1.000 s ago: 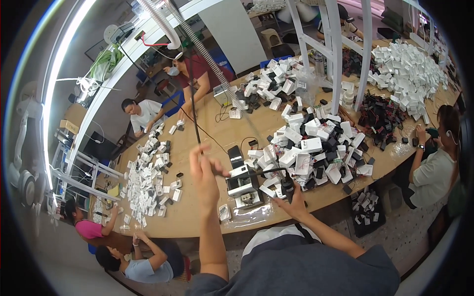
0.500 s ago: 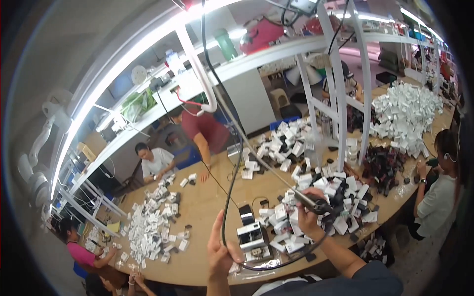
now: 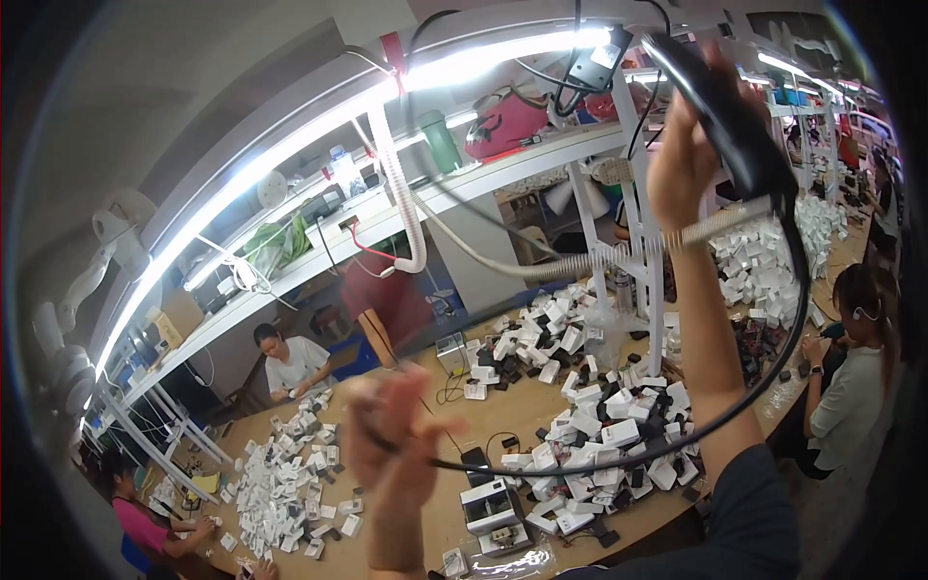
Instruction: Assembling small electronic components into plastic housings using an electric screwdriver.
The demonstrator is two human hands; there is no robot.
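My right hand (image 3: 681, 174) is raised high at the right, closed around a long black tool handle (image 3: 725, 126). A thick black cable (image 3: 619, 469) drops from the handle's lower end and loops across to my left hand (image 3: 391, 440). That hand is smeared by motion, its fingers curled over the cable. A pale coiled spring cord (image 3: 580, 263) stretches across in front of my right wrist; where its end is attached is hidden. Below and between my hands, a small white-and-black bench machine (image 3: 488, 507) stands at the table's near edge.
Piles of white plastic casings (image 3: 619, 425) lie on the brown table (image 3: 416, 532), with another pile (image 3: 280, 483) at the left. A white shelf (image 3: 464, 193) and upright posts (image 3: 657, 319) rise across the table. Co-workers sit or stand around it.
My right hand has lifted the black tool from above the casings to the upper right. My left hand has moved left and slightly up with the cable. The spring cord now sags sideways.
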